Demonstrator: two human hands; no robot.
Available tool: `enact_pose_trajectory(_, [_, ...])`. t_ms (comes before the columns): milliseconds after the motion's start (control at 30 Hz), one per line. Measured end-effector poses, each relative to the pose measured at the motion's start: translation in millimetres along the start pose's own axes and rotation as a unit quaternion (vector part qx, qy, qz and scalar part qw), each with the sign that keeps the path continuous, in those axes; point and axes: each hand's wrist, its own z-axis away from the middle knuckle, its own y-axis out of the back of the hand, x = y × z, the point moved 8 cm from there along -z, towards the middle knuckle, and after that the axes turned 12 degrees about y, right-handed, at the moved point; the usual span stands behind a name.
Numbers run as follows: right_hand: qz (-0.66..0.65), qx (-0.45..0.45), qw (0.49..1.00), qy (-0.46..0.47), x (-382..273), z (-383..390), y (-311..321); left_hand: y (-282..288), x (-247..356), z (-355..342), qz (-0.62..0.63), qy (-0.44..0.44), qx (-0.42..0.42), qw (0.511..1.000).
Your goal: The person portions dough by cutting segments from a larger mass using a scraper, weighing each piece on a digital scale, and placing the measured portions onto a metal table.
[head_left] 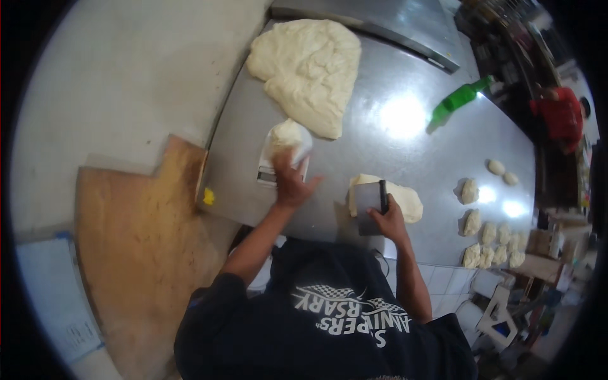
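Observation:
On a white digital scale (265, 175) rests a lump of dough (286, 132). My left hand (289, 183) is over the scale at the lump's lower edge, slightly blurred, thumb spread away from the fingers; whether the fingertips touch the dough is unclear. My right hand (391, 218) grips a metal dough scraper (367, 202) by its dark handle, with the blade held at a cut slab of dough (403, 199). A large mass of dough (304, 69) lies above the scale on the steel table (234, 152).
Several small dough pieces (472, 221) sit at the table's right. A green bottle (461, 98) lies toward the upper right, below a steel ledge (380, 19). A person in red (563, 120) is beyond the table. A wooden board (126, 240) is at lower left.

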Motion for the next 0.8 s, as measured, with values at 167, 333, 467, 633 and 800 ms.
enact_pose_trajectory(167, [0.01, 0.008, 1.0, 0.01, -0.8, 4.6, -1.8, -4.4, -51.8, -73.7, -0.081, 0.004, -0.054, 0.995])
enact_pose_trajectory(333, [-0.051, 0.035, 0.998, -0.012, 1.0, 18.6, 11.7, -27.4, -91.0, -92.9, 0.058, 0.08, -0.13, 0.987])
enact_pose_trajectory(467, [-0.073, 0.091, 0.992, -0.046, 31.7, 47.7, 30.3, -16.5, -139.7, -114.4, 0.163, 0.232, -0.052, 0.958])
enact_pose_trajectory(633, [-0.069, 0.204, 0.972, -0.094, 72.9, 112.1, 75.6, -31.1, -97.9, -115.4, 0.376, 0.341, -0.064, 0.859])
enact_pose_trajectory(800, [-0.095, 0.26, 0.951, -0.137, 109.1, 163.8, 110.2, -82.7, 41.5, -113.8, 0.355, 0.132, -0.114, 0.919])
